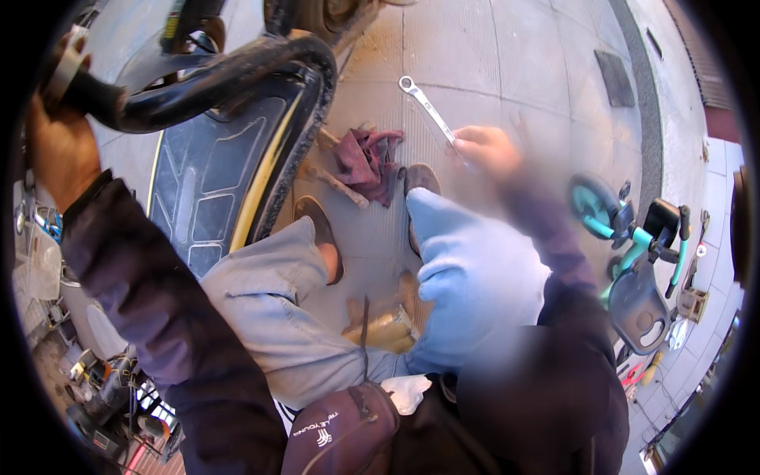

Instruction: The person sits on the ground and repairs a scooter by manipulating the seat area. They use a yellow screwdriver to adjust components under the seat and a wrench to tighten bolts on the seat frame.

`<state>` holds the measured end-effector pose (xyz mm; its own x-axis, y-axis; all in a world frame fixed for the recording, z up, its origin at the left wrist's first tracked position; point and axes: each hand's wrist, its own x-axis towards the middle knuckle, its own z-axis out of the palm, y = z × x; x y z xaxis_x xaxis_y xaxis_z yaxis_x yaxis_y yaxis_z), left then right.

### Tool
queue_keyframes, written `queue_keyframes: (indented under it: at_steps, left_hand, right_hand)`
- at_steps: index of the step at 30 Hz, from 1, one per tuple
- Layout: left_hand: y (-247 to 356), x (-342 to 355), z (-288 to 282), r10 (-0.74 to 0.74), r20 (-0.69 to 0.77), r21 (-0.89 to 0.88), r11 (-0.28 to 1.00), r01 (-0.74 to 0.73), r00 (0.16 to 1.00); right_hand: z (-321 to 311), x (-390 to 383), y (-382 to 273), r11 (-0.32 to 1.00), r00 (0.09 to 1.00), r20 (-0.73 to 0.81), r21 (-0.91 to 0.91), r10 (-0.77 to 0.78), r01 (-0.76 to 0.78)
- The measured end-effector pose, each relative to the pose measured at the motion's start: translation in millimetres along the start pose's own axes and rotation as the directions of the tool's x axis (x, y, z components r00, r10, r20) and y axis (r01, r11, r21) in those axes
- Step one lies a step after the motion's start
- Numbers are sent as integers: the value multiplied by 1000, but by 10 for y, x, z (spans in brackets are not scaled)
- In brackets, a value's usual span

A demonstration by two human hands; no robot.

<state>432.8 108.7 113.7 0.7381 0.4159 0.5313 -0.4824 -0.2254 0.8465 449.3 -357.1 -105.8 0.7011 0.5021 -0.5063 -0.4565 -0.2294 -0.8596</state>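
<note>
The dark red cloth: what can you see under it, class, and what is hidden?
Wooden-looking pieces jut out at the left edge of the cloth; whatever lies beneath its folds is covered.

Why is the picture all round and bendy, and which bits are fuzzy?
In the head view, the fisheye lens bends straight lines near the rim, like the pale floor tiles, and black fills the corners; also in the head view, the right hand and dark sleeve behind it look smeared, while the ring-ended wrench looks fairly sharp.
</note>
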Motion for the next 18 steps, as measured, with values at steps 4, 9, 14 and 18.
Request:
queue_keyframes:
  at_steps: [4, 9, 14, 18]
  left_hand:
    - [-16, -92, 65, 124, -44, 179, 977, -114, 991]
    - [-125, -61, -10, 319, -20, 264, 916, -303, 948]
    - [-302, -66, -143, 372, -123, 475, 836, -275, 920]
    - [-348, -93, -206, 403, -51, 608, 738, -291, 914]
  right_hand:
    - [235, -231, -772, 970, 974, 110, -120, -200, 213]
    - [716, -552, -1684, 951, 961, 136, -166, -239, 260]
    - [1050, -585, -2091, 974, 942, 261, -28, -210, 224]
    - [1277, -527, -2118, 956, 916, 311, 224, -253, 188]
